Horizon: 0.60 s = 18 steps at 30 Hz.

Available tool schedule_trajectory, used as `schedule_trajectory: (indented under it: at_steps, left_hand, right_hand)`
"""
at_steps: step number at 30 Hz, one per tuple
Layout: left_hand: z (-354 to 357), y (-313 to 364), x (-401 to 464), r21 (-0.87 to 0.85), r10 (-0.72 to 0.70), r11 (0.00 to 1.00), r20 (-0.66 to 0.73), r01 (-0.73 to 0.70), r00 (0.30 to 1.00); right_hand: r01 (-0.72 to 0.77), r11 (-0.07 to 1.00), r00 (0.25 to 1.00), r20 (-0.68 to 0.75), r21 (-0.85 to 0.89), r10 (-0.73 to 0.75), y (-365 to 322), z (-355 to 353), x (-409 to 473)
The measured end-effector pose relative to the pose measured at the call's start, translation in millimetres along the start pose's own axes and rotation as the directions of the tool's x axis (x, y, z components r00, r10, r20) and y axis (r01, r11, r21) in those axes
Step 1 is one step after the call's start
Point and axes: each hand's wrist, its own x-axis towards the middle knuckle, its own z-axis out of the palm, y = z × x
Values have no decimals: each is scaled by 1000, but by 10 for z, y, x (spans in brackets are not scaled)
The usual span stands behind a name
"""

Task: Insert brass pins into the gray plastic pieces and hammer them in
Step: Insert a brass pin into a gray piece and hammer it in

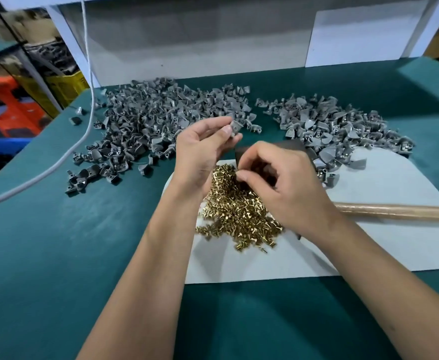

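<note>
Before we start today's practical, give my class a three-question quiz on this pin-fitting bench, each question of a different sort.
1. True or false: the left hand holds a gray piece above the table.
2. Multiple choice: the brass pins lie on (a) a white sheet, (b) a yellow crate, (c) bare green cloth.
3. Fill in: the right hand reaches into the pile of ____.

Key:
1. True.
2. a.
3. Pins. Its fingers are curled over the pile; whether they already pinch a pin cannot be seen.
</note>
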Motion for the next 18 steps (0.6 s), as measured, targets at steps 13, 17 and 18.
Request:
schedule_trajectory:
  at_steps: [13,17,18]
  left_hand:
    - [397,-145,-203,226,202,948,112,-223,973]
    - [392,-180,-193,264,199,936,149,-233,969]
    - [396,-190,-193,288,198,928,156,-236,968]
  right_hand:
    - [-198,972,882,-410,123,231,240,-148,55]
    - [-214,973,841,-491,83,227,263,-171,50]
    - [-217,973,837,-498,79,227,275,-180,52]
